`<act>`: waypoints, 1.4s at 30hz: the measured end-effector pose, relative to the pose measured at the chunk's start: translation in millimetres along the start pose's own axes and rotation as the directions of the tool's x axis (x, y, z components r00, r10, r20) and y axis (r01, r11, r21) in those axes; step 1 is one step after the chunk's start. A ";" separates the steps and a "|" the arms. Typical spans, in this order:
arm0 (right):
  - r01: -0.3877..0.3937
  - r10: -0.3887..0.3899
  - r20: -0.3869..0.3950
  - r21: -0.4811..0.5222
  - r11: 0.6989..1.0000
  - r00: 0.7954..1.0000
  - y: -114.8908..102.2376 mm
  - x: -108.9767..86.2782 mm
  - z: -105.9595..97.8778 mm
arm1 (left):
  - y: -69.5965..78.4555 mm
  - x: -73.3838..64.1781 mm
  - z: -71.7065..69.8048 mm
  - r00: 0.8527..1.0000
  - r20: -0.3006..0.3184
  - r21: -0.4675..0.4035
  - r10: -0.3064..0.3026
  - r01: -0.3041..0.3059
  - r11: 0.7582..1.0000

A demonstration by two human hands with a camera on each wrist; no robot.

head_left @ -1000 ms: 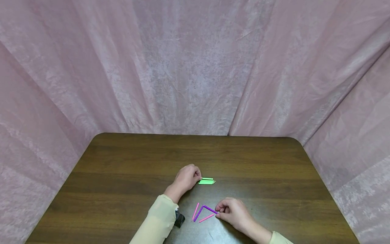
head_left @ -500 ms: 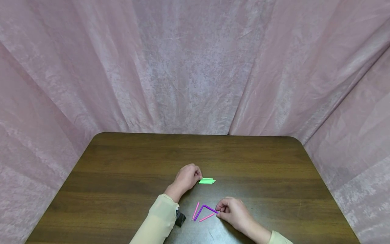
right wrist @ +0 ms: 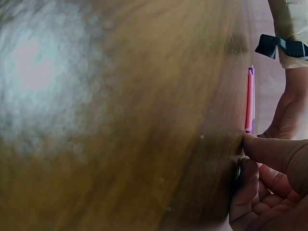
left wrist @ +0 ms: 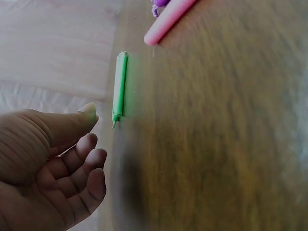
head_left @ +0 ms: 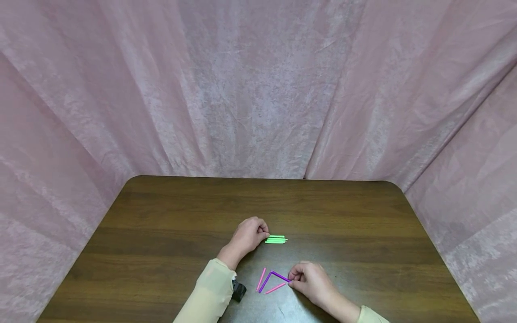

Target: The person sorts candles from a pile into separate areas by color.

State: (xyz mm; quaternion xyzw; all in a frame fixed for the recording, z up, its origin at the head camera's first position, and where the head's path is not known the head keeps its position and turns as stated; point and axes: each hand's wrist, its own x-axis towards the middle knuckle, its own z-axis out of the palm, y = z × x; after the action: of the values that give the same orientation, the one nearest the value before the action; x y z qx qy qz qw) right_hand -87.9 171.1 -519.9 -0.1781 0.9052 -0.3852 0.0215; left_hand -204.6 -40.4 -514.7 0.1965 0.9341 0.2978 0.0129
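Only in head view, right fingers [head_left: 296, 270] plainly around purple candle [head_left: 280, 276]; left fingers [left wrist: 94, 160] loose.

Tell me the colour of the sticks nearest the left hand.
The sticks are bright green; the head view shows them best.

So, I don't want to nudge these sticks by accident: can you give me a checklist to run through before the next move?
1. Right hand clear of the sticks: not ok; the end of the right purple stick lies between thumb and finger.
2. Its far end meeting the left purple stick: ok.
3. Left pink stick clear of the left purple stick: cannot tell; their near ends lie too close.
4. Lower pink stick clear of the left purple stick: ok.
5. Left hand clear of the green sticks: ok; the left wrist view shows a gap.
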 end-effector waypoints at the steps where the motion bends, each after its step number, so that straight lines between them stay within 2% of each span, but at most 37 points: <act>1: 0.001 -0.001 -0.001 -0.003 1.000 1.000 0.0 -0.1 0.0 | 0.5 -0.4 -0.5 1.000 0.000 -0.003 0.000 0.000 1.000; 10: 0.009 -0.009 -0.003 -0.014 1.000 1.000 0.1 -0.8 0.4 | 1.0 -7.6 -2.3 1.000 0.012 -0.030 0.006 -0.006 1.000; 22: 0.017 -0.018 -0.012 -0.036 0.999 1.000 0.4 0.6 3.3 | -7.5 -25.6 -4.1 0.999 -0.018 -0.053 0.039 -0.040 0.998; 29: 0.013 -0.015 -0.028 -0.053 0.999 0.999 -0.9 0.1 3.1 | -9.4 -33.9 -4.5 0.999 -0.004 -0.059 0.048 -0.048 0.997; 36: 0.006 -0.007 -0.041 -0.025 1.000 0.999 0.2 -0.9 1.8 | -6.3 -40.7 -5.3 0.999 0.014 -0.077 0.045 -0.044 0.996; 42: -0.013 0.015 -0.038 0.040 0.999 0.999 1.8 -0.9 0.3 | -4.1 -44.4 -5.3 0.998 0.037 -0.094 0.045 -0.041 0.995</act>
State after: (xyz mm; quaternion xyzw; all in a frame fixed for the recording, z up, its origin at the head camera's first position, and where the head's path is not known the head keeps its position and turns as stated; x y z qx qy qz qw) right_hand -87.6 172.4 -521.5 -0.1639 0.8989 -0.4061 0.0105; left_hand -165.9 -63.0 -516.8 0.2214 0.9143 0.3376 0.0337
